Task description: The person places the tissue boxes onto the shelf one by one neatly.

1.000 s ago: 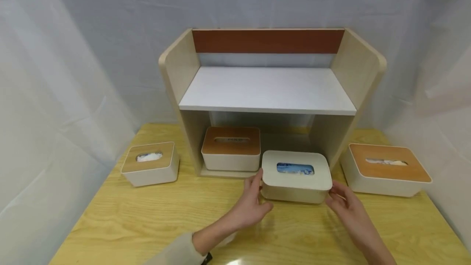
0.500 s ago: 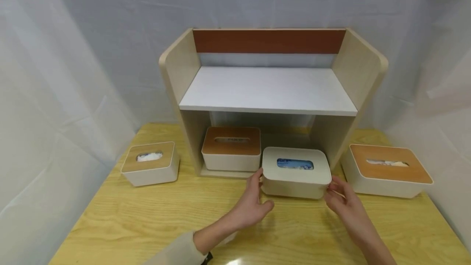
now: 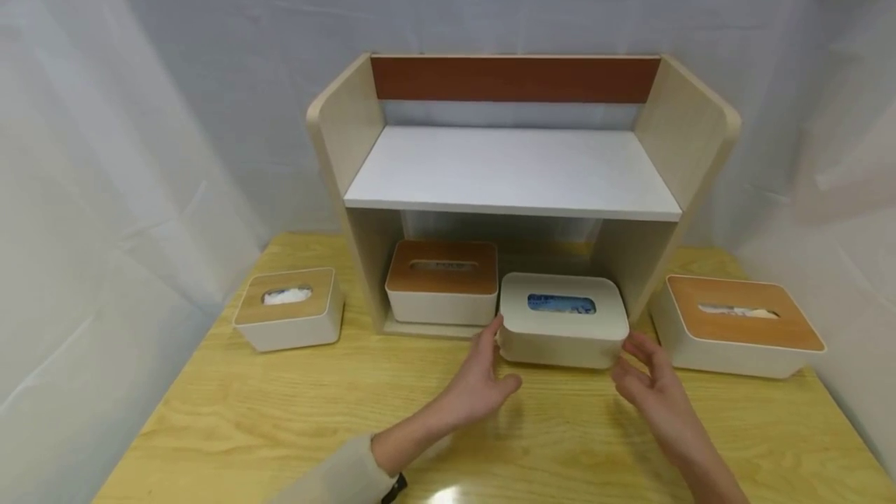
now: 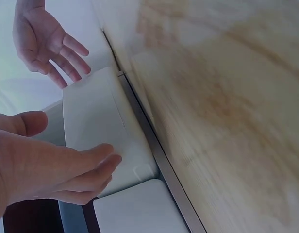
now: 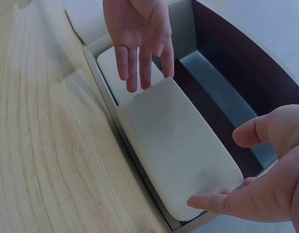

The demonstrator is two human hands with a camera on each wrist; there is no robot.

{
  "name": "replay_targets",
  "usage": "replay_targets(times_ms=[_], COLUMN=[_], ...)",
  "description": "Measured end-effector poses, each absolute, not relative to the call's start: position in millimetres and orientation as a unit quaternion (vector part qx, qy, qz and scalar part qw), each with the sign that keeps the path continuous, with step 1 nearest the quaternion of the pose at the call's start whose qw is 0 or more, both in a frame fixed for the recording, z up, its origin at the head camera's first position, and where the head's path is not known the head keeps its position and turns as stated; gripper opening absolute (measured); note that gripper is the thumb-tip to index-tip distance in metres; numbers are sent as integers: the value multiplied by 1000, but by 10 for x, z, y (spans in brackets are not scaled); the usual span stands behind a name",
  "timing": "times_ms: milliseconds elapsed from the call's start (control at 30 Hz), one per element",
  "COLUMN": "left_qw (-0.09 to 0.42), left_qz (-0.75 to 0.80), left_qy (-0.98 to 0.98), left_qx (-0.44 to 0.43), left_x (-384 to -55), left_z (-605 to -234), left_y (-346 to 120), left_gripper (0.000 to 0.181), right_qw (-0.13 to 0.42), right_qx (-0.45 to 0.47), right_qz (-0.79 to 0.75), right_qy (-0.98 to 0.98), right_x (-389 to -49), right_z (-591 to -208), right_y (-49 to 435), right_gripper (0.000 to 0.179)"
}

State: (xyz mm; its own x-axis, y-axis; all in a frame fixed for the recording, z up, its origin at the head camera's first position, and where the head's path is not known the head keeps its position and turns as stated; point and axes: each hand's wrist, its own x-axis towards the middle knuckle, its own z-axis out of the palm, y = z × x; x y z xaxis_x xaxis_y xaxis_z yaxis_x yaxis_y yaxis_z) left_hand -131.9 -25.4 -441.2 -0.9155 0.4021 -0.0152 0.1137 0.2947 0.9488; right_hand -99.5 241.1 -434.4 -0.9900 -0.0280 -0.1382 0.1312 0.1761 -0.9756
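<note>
An all-white tissue box (image 3: 560, 344), with a blue pack showing through its slot, sits at the right of the shelf unit's lower opening. My left hand (image 3: 470, 389) is at its left side, fingers extended and fingertips against it. At the right end, my right hand (image 3: 656, 391) has its fingers lightly bent, with the fingertips touching or very near the box. In the right wrist view, the box (image 5: 181, 145) lies between both hands. Just left of it, inside the unit, stands a tissue box with a brown wooden lid (image 3: 441, 280).
The shelf unit (image 3: 514, 169) has a white upper board and pale side panels. On the wooden table (image 3: 280, 418), a smaller tissue box with a light wood lid (image 3: 290, 325) stands to the left. Another with an orange-brown lid (image 3: 742, 313) stands to the right.
The all-white tissue box has slid back into the lower opening, now about level with its neighbour. Both hands stay at its ends, the right one shifting slightly left.
</note>
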Motion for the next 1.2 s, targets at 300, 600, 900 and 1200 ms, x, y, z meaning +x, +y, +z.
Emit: replay_targets(times_ms=[300,600,900,1200], left_qw=[140,155,154,144], left_qz=[585,594,588,587], left_qy=[784,774,780,783], left_qx=[154,154,153,148], left_x=[-1365,-1362,-1435,-1507], left_z=[-4392,-4369,-4428,-4444], left_y=[-232,-213,-183,-142], left_gripper=[96,98,100,102], right_qw=[76,80,92,102], right_qx=[-10,-9,-16,-26], right_qz=[-628,-600,-602,-619], right_qy=[774,796,793,779], right_x=[-1042,-1084,-1142,-1219], right_z=[-4355,-4362,-4366,-4378], right_y=[2375,2360,2375,2402], right_gripper=[82,87,87,86])
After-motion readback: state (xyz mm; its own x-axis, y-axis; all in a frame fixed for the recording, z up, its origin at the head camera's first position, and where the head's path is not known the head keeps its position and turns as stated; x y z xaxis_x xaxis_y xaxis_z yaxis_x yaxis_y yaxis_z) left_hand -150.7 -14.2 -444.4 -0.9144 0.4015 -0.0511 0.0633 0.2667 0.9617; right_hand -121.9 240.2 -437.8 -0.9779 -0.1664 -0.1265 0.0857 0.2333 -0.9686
